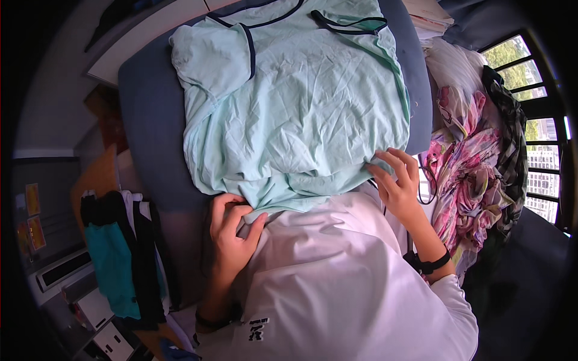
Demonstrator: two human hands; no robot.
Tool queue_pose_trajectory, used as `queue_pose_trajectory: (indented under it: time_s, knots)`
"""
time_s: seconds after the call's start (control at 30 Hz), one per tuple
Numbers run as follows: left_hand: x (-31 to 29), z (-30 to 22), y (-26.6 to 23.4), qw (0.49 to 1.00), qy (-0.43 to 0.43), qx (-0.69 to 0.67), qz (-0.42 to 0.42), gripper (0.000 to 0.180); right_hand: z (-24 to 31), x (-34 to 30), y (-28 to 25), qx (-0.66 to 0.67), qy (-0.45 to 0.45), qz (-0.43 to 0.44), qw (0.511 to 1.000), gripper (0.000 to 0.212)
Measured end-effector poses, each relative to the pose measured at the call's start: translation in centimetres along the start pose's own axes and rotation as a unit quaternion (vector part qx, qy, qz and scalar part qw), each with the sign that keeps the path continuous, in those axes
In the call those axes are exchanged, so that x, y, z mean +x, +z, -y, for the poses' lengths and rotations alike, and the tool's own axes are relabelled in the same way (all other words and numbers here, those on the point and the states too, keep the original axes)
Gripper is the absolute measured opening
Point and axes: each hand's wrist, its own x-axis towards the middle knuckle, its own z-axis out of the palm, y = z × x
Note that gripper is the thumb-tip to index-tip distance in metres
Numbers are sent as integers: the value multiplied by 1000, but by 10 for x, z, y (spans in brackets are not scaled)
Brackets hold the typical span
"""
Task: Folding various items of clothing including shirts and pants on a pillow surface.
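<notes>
A pale mint T-shirt (307,108) with dark navy trim lies spread and wrinkled over a blue-grey padded board (150,114). Its neckline is at the far end, and the hem bunches toward me. At the hem's near left corner my left hand (232,234) has its fingers curled, with a bit of cloth between thumb and forefinger. My right hand (395,183) rests at the near right edge, its fingers spread and bent, the tips touching the fabric. A dark band circles each wrist.
Rumpled pink patterned cloth (463,186) and a dark checked garment (512,150) are heaped on the right, beside a barred window (536,132). Teal and black clothes (117,259) hang at the left. Papers (427,15) are stacked at the far right.
</notes>
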Motion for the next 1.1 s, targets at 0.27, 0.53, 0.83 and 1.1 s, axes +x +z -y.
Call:
queue_pose_trajectory:
  time_s: [0.27, 0.53, 0.83, 1.1]
  knots:
    - [-6, -18, -84, 980, 194, -33, 2, 35, -51, -1, -59, 164, 232, -160, 945, 19]
    - [-45, -7, -74, 984, -18, 118, 134, 28, -6, -74, -2, 449, 628, 158, 616, 49]
    - [-62, -11, -114, 975, -135, 26, 177, 30, 24, -28, -50, 586, 622, -99, 509, 39]
    - [-58, -12, -132, 935, -78, -259, 231, 34, -15, -30, -85, 682, 400, 105, 603, 100]
